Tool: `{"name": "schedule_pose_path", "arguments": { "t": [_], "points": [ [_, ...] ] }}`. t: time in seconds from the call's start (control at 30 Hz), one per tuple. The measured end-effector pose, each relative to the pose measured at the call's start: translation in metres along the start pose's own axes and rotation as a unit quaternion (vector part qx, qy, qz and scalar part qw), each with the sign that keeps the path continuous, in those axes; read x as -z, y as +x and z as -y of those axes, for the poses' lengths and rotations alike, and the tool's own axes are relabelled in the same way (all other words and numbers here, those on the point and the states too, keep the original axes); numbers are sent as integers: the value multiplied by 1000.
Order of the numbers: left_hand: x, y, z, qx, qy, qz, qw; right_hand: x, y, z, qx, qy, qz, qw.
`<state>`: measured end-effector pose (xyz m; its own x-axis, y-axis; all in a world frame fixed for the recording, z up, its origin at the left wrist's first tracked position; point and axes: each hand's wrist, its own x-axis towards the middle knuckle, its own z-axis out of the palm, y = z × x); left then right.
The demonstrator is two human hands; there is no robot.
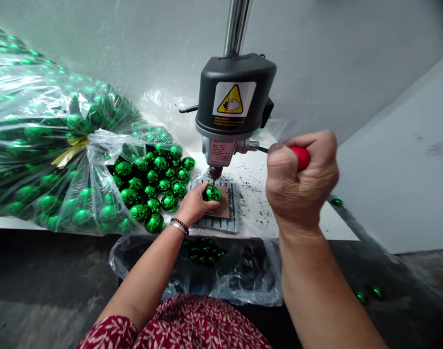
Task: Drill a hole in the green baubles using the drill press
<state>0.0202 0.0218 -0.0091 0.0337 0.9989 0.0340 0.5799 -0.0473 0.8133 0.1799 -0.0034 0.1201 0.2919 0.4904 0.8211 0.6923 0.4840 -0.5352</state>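
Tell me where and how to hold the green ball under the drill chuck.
Probably best to grip the green ball around its rounded sides, coming from the left, as the left hand does: thumb on the near side, fingers on the far side. The drill chuck stands right above, so leave the top free.

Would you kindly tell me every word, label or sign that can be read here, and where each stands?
"Attention": yellow lettering on the black drill housing; lines beneath too small to read.
Warning sign, same housing: yellow triangle with a pictured hand, no words.
Pinkish label below: too small to read.
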Motion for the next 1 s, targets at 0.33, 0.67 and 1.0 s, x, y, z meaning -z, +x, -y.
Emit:
{"name": "schedule_pose_path", "arguments": {
  "t": [0.33,0.67,1.0],
  "points": [
    [-1,1,4,-12,6,-1,1000,-8,-16,-1,-9,16,-54,998],
    [-1,0,2,-10,38,3,999,-11,-30,-5,-22,35,-78,996],
    [1,-1,-2,1,49,14,999,-10,-37,-8,-33,26,-69,997]
  ]
}}
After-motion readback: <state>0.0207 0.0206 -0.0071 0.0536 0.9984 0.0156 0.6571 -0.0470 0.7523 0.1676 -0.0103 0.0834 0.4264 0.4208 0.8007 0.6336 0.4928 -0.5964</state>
